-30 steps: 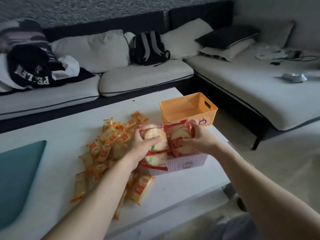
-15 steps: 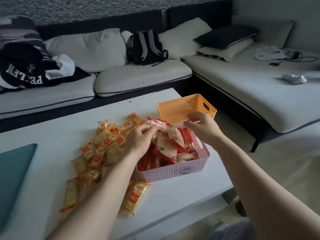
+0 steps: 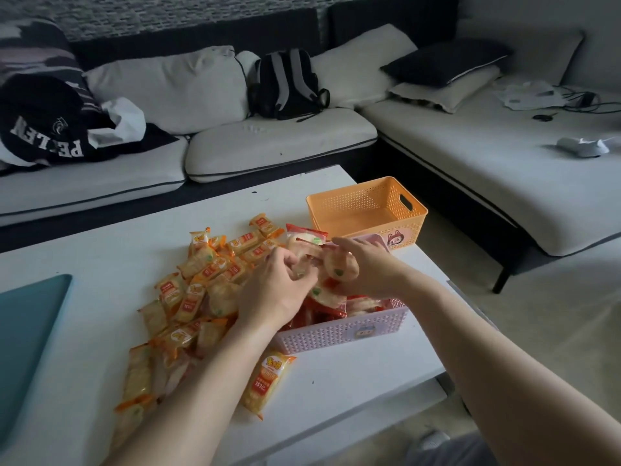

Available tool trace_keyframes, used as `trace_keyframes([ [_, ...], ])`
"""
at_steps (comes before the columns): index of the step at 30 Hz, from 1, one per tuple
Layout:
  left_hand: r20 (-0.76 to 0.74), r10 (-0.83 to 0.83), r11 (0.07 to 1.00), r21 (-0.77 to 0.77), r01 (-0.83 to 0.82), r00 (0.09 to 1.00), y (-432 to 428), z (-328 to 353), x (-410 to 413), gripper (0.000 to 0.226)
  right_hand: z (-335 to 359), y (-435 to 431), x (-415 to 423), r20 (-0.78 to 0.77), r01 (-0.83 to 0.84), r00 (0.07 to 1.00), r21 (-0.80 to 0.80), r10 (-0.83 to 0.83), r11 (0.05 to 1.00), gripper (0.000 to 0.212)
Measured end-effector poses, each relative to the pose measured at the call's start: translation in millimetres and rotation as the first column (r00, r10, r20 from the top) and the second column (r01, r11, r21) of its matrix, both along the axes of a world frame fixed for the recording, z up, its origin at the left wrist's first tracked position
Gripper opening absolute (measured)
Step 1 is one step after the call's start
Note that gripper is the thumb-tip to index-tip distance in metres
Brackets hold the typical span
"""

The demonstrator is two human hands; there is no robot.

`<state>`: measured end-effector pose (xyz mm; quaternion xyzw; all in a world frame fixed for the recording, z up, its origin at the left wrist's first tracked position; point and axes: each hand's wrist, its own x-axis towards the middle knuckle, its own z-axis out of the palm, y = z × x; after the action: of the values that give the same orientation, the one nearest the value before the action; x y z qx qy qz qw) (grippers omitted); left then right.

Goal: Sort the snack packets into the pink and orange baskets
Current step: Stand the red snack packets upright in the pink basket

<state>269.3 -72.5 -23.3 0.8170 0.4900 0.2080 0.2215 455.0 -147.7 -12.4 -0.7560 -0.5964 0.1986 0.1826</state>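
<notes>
The pink basket (image 3: 342, 331) stands at the table's near right and holds several red-edged round cracker packets (image 3: 324, 294). My left hand (image 3: 275, 287) and my right hand (image 3: 366, 267) meet above it. The right hand grips a round red packet (image 3: 339, 265), and the left hand's fingers pinch another clear red-edged packet (image 3: 302, 250). Behind it the orange basket (image 3: 369, 210) looks empty. A heap of orange packets (image 3: 198, 290) spreads over the table to the left, and one orange packet (image 3: 265, 381) lies in front of the pink basket.
The white table (image 3: 84, 243) ends just right of the baskets, with floor beyond. A teal mat (image 3: 27, 338) lies at the table's left. A sofa with cushions, a backpack (image 3: 289, 84) and clothes runs behind and to the right.
A second ago both hands pressed round packets into the pink basket. Half a second ago they let go and lifted. Now they have closed again on red packets above it.
</notes>
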Motion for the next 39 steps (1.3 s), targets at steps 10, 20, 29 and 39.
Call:
trace_keyframes([
  [10,-0.11,0.0,0.988,-0.156,-0.017,0.994,-7,1,1,0.044,14,-10,25,-0.795,0.317,0.582,0.028,-0.172,0.948,0.042],
  [20,0.147,-0.046,0.966,-0.247,0.082,0.988,-6,25,38,0.024,33,-21,45,-0.963,0.437,0.27,0.142,0.022,0.888,0.071],
  [29,0.335,-0.01,0.982,-0.174,0.072,0.942,-2,46,42,0.014,30,-26,44,-0.971,0.285,0.215,-0.043,-0.107,0.958,0.051],
  [39,0.398,0.029,0.898,-0.412,0.151,0.917,-10,38,-9,0.026,30,-15,8,-0.709,0.252,0.697,0.108,-0.103,0.962,0.013],
])
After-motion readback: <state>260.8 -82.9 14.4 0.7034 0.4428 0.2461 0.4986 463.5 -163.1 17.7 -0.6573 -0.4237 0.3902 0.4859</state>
